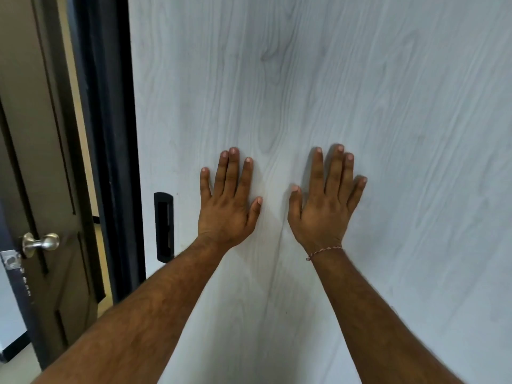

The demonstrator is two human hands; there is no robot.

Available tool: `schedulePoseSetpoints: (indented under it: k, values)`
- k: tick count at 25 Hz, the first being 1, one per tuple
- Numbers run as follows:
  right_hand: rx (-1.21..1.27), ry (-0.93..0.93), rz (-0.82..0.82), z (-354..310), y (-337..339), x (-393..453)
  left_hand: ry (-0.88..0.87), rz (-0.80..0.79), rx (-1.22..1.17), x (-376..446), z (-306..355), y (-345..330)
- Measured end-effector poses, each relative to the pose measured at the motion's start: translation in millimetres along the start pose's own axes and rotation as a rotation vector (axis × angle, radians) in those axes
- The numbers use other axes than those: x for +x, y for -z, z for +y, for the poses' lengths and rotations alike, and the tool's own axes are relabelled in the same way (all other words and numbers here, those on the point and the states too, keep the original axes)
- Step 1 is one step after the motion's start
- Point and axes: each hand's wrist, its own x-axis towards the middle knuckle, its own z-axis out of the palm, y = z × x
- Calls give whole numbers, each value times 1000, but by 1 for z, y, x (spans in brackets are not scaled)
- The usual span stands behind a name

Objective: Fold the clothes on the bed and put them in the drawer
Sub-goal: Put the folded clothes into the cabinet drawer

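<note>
Two hands flat on a pale wood-grain panel [318, 79], fingers straight and spread, holding nothing: left hand [228, 202] toward 9 o'clock of centre, right hand [325, 202] toward 3 o'clock, thread bracelet [322, 252] at its wrist. Black recessed handle [164, 227] at 9 o'clock of left hand. Brown door [41, 162] with metal knob [41, 243] at far 9 o'clock. Clothes, bed, drawer: out of view.

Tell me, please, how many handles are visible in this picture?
2. A black recessed handle is set in the pale wood-grain panel, left of the left hand. A silver door knob is on the brown door at far left. Others may lie outside the view.
</note>
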Motion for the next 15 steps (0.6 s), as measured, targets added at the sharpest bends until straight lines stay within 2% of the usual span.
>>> schedulePoseSetpoints:
  k: [6,15]
  values:
    - [-70,-29,7,-8,5,37,-107,78,32,52,15,24]
    - [-149,-25,-60,7,-10,20,-126,82,49,50,6,1]
